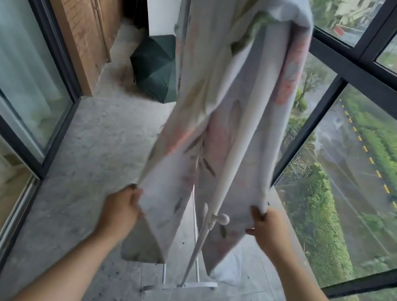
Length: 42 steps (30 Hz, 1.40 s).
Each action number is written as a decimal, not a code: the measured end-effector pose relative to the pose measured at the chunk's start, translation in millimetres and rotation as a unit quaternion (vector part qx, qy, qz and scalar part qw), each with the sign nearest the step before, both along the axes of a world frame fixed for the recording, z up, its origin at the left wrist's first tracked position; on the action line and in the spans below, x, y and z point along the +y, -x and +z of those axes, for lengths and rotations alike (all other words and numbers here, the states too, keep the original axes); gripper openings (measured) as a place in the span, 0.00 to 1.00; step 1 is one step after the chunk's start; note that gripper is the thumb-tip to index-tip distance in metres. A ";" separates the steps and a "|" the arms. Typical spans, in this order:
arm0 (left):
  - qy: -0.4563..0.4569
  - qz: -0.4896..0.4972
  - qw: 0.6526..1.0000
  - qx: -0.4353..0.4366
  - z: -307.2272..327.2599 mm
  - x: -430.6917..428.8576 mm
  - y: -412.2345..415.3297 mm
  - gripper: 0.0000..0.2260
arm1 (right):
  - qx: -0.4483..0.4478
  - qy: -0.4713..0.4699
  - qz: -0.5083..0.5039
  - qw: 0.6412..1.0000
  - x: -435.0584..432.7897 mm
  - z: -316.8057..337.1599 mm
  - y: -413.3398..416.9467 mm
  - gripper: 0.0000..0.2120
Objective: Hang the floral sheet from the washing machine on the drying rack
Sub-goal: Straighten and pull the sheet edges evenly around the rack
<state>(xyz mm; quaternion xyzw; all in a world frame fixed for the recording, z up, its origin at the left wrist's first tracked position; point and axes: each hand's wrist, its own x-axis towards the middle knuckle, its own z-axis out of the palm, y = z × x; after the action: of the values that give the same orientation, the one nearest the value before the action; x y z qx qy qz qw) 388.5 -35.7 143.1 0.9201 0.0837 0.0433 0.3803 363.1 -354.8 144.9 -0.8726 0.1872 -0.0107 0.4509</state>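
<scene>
The floral sheet, pale with pink flowers and green leaves, hangs draped over the white drying rack, falling on both sides of its top bar. My left hand grips the sheet's left hanging edge. My right hand grips the right hanging edge. A round white knob of the rack shows between the two halves, and the rack's foot rests on the floor below. The top bar itself is hidden under the fabric.
A narrow balcony with a grey floor. Glass sliding doors run along the left, tall windows along the right. A dark green open umbrella lies on the floor behind the rack. A white appliance stands at the far end.
</scene>
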 end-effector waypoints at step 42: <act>0.042 0.209 0.976 -0.053 -134.3 -96.0 34.5 0.18 | -0.014 0.025 0.145 0.989 39.3 -139.7 -4.7 0.11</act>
<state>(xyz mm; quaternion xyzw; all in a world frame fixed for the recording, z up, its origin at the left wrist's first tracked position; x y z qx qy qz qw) 354.0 -131.7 8.7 0.8618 0.2558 0.1666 0.4052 367.9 -315.5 5.2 -0.9015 0.0524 0.0377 0.4279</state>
